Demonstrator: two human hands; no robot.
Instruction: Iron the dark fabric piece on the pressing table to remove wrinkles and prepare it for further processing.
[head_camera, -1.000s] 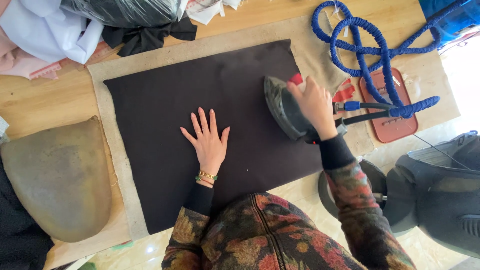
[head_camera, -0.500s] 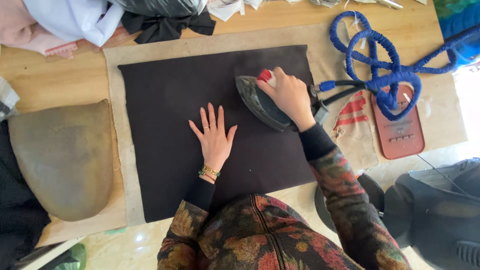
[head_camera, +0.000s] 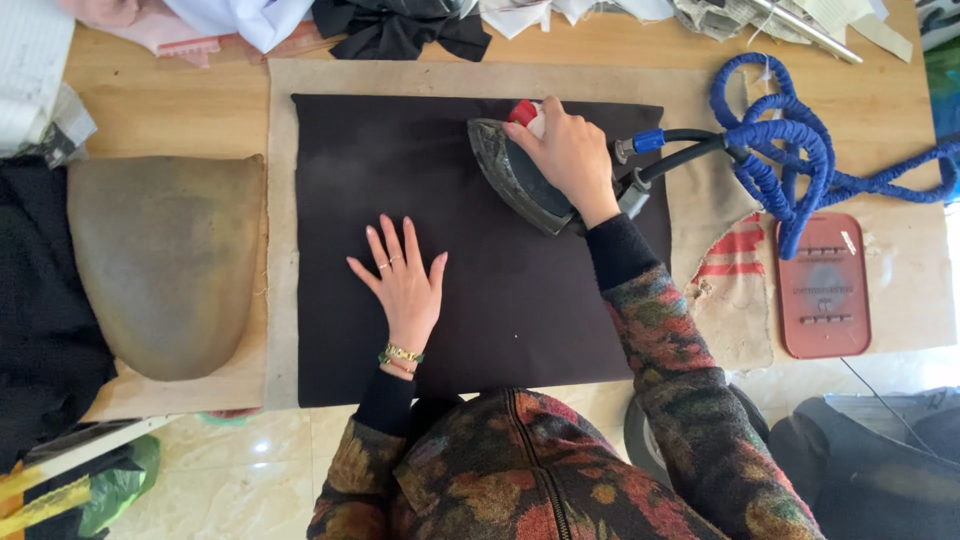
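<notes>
Observed from head view, past moment. Right hand (head_camera: 568, 158) closed around handle of iron (head_camera: 518, 180), fingers wrapped over top; iron sole flat on dark cloth (head_camera: 480, 300), upper middle of cloth, near its far edge. Left hand (head_camera: 402, 285) open, fingers spread wide, palm pressed flat on cloth, holding nothing, below and left of iron, apart from it. Cloth spread on beige pad (head_camera: 280, 230), pad margin visible along left and far edges. Black hose (head_camera: 690, 150) running from iron's rear to right, joining coiled blue hose (head_camera: 780, 150) piled just beyond cloth's right edge. Red rubber iron rest (head_camera: 822, 285) on right part of pad, well apart from iron. Torn striped patch (head_camera: 735, 270) between cloth edge and rest. Rounded tan pressing cushion (head_camera: 165, 260) left of pad, touching or just beside pad's left margin. Black bow-like fabric (head_camera: 400, 30) and pale garments (head_camera: 230, 15) heaped at far table edge, near cloth's top border. Wooden table (head_camera: 170, 110) bare in strip between cushion and garments. Open stretch of cloth noted left of iron and across lower right; rightward room crowded by hoses.
</notes>
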